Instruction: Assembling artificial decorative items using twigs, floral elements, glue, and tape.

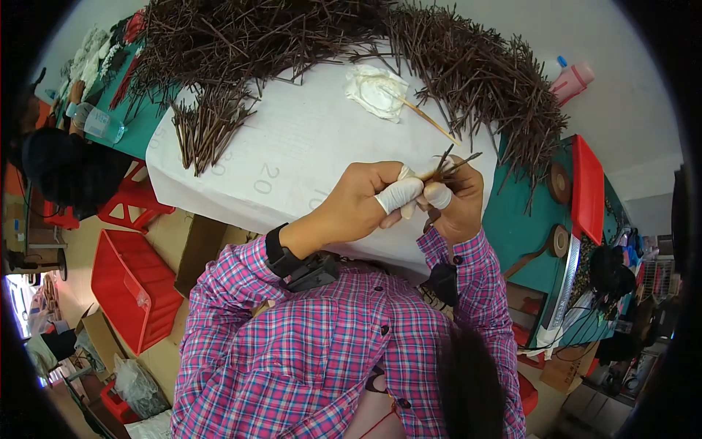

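Observation:
My left hand and my right hand meet over the near right part of the white paper sheet. White finger covers are on their thumbs and some fingertips. Both pinch a small dark brown branched twig, its thin tips sticking up beyond the right thumb. My fingers hide its lower part. Just beyond lies a crumpled white wrapper holding white paste, a thin wooden stick resting in it and pointing toward my right hand. A smaller bundle of brown twigs lies on the left of the sheet.
Heaped brown twigs line the far edge and continue down the right. Right of them are a pink bottle, brown tape rolls and a red tray. A person sits left, near a water bottle. A red crate stands below.

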`<state>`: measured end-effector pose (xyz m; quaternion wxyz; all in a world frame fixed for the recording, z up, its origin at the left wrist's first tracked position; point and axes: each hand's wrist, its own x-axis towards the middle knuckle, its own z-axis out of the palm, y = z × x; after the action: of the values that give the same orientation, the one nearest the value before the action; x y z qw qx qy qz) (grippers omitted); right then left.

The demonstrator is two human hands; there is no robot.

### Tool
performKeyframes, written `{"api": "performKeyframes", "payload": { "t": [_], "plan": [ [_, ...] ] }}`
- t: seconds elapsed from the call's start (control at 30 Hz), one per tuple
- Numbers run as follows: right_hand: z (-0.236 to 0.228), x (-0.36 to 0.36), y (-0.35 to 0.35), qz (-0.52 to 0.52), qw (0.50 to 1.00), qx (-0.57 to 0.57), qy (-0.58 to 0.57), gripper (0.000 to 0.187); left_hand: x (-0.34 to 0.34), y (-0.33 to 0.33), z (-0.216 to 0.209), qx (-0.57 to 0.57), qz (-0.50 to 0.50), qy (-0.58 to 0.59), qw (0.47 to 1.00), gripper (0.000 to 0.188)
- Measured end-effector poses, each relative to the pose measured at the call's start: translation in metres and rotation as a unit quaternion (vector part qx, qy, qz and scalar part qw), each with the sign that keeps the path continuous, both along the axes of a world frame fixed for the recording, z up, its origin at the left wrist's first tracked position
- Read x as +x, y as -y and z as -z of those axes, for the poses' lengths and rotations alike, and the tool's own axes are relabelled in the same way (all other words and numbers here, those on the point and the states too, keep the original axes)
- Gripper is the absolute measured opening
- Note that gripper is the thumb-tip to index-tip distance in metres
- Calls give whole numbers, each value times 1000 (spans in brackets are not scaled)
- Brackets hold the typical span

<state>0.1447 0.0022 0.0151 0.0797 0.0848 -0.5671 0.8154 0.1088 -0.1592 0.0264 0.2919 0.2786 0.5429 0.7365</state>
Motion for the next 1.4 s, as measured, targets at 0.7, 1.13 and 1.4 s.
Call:
{"api": "performKeyframes", "payload": {
  "t": [0.7, 1.13, 1.4],
  "plan": [
    [-13, -7, -3, 47, 996, 70, 25, 16, 3, -17, 4, 111, -121, 122, 979, 7],
    [-18, -10, -3, 54, 996, 73, 9, 13, 8, -22, -1, 94, -129, 104, 982, 14],
    [-18, -9, -4, 28, 996, 82, 10, 12, 7, -24, 1, 49, -119, 57, 990, 20]
  ]
}}
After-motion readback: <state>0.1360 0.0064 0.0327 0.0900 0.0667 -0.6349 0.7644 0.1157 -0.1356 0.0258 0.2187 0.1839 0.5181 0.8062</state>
